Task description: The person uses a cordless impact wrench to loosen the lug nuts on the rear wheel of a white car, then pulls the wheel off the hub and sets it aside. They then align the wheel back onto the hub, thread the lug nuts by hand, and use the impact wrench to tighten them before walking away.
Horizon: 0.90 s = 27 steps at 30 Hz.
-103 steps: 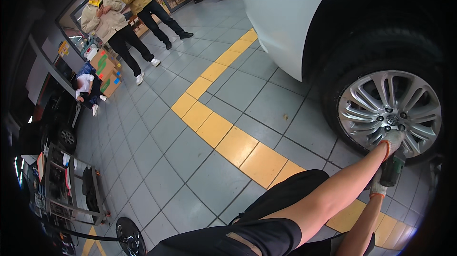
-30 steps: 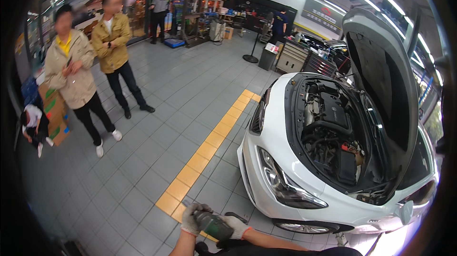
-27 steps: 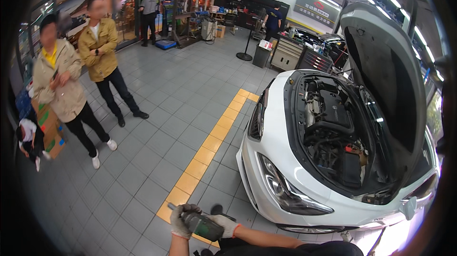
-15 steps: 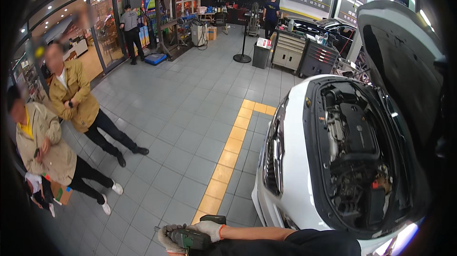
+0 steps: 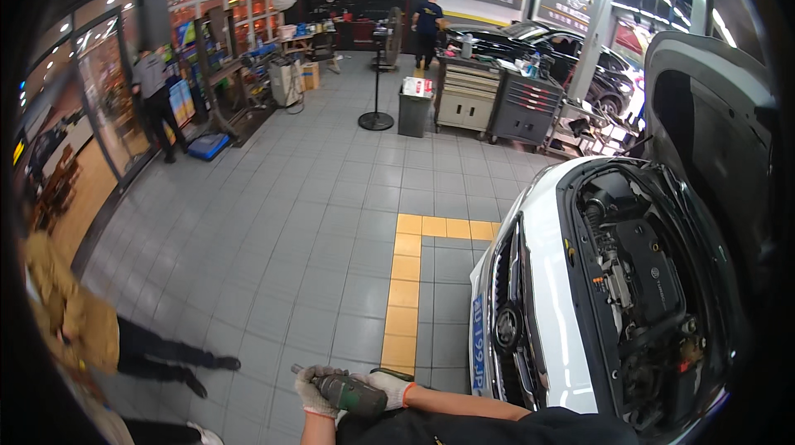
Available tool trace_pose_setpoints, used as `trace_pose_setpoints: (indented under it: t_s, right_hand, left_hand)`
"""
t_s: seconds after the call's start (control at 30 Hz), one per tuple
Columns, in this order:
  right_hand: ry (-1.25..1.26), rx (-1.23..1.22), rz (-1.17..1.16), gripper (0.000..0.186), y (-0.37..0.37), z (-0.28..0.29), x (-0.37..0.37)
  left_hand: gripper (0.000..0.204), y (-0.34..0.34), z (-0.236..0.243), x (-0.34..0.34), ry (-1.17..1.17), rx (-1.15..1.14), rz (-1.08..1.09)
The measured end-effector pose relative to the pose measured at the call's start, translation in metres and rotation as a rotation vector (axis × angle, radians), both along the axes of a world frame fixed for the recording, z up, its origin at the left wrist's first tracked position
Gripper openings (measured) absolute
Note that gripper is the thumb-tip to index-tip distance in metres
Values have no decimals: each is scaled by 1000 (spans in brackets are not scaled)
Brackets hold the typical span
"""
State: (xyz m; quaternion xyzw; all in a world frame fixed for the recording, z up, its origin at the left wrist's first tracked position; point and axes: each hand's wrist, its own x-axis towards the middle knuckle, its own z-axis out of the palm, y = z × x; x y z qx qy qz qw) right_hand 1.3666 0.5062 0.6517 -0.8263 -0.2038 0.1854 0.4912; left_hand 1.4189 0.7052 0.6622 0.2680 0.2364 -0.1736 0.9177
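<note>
A dark green and black cordless drill [image 5: 358, 395] is held in front of my body at the bottom of the view, its thin metal tip pointing left. My left hand [image 5: 311, 392], in a pale knitted work glove, is closed round the front end. My right hand [image 5: 386, 386], in a similar glove with an orange cuff, is closed at the handle, with the dark battery end showing beyond it. To the right stands a white car [image 5: 542, 279] with its bonnet [image 5: 704, 114] raised over the engine [image 5: 650, 271].
Yellow floor tiles [image 5: 403, 296] run beside the car. Ahead are a grey bin [image 5: 414, 114], a stand with a round base [image 5: 376, 120], and tool cabinets [image 5: 468, 97]. A person in a tan jacket [image 5: 79, 312] stands at left; others are farther back.
My view has shifted, bringing the car's front badge and plate into sight. The people at left are now cut off by the rim. My left forearm shows; both hands still hold the drill.
</note>
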Motion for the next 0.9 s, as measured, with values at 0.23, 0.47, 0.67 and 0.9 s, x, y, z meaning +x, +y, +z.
trace_pose_setpoints:
  t_s: [0.23,0.47,0.67,0.9]
  right_hand:
    - [-18,71,-346,58,-154,-12,222]
    - [42,42,-277,68,-346,14,441]
    - [-101,14,-315,61,-496,41,581]
    - [-78,44,-504,74,-724,-2,730]
  left_hand:
    - [27,-182,19,285,-38,33,-302]
    - [28,-374,33,503,-68,204,-320]
    - [37,-511,31,641,-120,80,-298]
    - [31,-763,-15,819,-63,105,-496]
